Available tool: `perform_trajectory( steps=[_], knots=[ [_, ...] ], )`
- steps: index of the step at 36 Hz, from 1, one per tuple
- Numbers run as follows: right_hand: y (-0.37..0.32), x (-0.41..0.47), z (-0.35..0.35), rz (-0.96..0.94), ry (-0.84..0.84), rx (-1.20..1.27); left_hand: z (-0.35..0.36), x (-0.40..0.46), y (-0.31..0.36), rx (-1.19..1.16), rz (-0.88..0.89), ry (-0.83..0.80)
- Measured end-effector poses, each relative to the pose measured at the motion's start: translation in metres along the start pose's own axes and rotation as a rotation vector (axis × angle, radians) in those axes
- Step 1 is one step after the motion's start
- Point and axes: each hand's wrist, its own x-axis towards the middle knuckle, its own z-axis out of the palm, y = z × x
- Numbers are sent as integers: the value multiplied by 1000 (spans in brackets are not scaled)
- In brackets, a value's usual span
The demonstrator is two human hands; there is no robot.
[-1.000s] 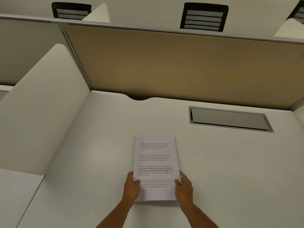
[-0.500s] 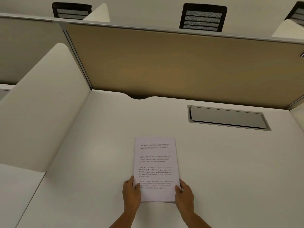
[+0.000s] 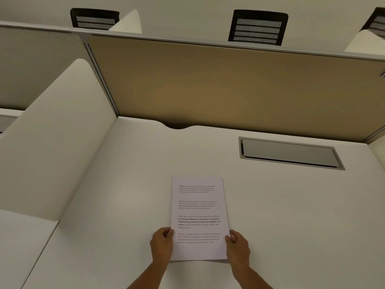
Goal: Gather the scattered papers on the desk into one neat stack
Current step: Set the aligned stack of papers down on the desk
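A stack of white printed papers [image 3: 199, 213] lies on the white desk [image 3: 281, 215], its edges lined up, text facing me. My left hand [image 3: 162, 245] grips the stack's lower left edge, thumb on top of the sheet. My right hand [image 3: 237, 246] grips the lower right edge the same way. The near end of the stack looks slightly lifted, casting a thin shadow on the desk. No other loose sheets are in view.
A grey cable hatch [image 3: 290, 153] is set into the desk at the back right. A tan partition [image 3: 229, 86] closes the back, with a white side divider [image 3: 54, 138] on the left. Black chair backs [image 3: 258, 28] show beyond the partition.
The stack with both hands on it has slid a little toward me. My left thumb has drawn back from the page to the stack's edge.
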Motion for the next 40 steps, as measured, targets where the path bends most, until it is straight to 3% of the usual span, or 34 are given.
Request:
perform_trajectory(
  steps=[4, 9, 14, 21, 28, 40],
  knots=[
    [-2, 5, 0, 14, -6, -7, -2, 9, 3, -70, -51, -33],
    [-6, 6, 1, -4, -23, -34, -6, 11, 11, -42, 14, -16],
    [-9, 8, 0, -51, -53, -93, -10, 10, 17, 31, 107, -98],
    [-11, 9, -2, -41, -59, -93, -12, 5, 22, 66, 122, -92],
    [-13, 8, -3, -30, -45, -105, -11, 10, 25, 89, 1, -72],
    [-57, 8, 11, -88, -101, 20, -42, 36, 48, -134, -66, -51]
  ],
)
